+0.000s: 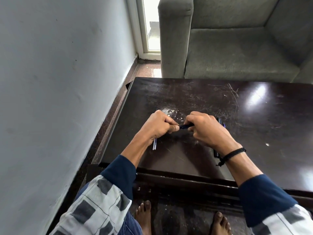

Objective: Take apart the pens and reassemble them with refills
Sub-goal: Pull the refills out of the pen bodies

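Both my hands meet over the middle of the dark table point(254, 133) on one dark pen point(185, 126). My left hand point(158, 127) grips its left end with curled fingers and thumb. My right hand point(205, 131) curls round the right part. Only a short dark stretch of the pen shows between the hands. Thin clear refills point(155, 144) lie on the table under my left wrist, partly hidden. More dark pens point(220, 122) lie behind my right hand, and another pen part point(216, 153) peeks out by my right wrist.
A grey sofa point(237, 48) stands just beyond the table's far edge. A pale wall point(59, 82) runs along the left, with a strip of floor between it and the table. My bare feet point(144, 216) are under the near edge.
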Demonstrator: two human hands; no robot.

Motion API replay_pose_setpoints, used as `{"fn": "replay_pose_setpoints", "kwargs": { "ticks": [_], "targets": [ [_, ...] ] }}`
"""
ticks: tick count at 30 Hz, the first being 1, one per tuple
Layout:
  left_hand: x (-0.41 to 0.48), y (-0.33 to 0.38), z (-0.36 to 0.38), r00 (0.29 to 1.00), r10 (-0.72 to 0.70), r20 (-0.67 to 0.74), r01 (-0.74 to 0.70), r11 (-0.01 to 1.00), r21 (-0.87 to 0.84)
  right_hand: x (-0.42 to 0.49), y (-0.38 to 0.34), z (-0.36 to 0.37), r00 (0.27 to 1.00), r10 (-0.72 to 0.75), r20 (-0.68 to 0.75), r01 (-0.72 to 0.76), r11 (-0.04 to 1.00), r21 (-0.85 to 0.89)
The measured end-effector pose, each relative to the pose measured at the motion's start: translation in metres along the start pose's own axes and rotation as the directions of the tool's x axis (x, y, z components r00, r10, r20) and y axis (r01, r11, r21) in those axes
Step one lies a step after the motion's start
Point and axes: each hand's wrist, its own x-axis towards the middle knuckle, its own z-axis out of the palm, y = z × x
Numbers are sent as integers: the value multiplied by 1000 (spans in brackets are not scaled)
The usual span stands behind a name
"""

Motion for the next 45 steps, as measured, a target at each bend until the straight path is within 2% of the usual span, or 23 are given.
{"fn": "replay_pose_setpoints", "kwargs": {
  "ticks": [5,15,24,31,40,45],
  "targets": [
    [2,0,-5,999,34,39,-36,998,59,0,0,-5,999,10,36,-11,1000,22],
    [3,4,-6,989,129,68,-135,986,93,0,11,-12,982,186,39,-189,976,111],
    [14,-9,-33,984,153,-88,-121,948,295,2,30,-14,947,296,-127,-270,945,186],
    [33,-5,-24,965,181,-188,-124,953,278,19,42,-3,905,376,-198,-328,915,236],
    [78,-1,-15,924,178,-338,-94,963,251,56,64,-4,880,388,-275,-332,915,229],
    [98,2,-12,922,160,-353,-59,959,278,68,71,7,872,390,-297,-328,914,238]
  ]
}}
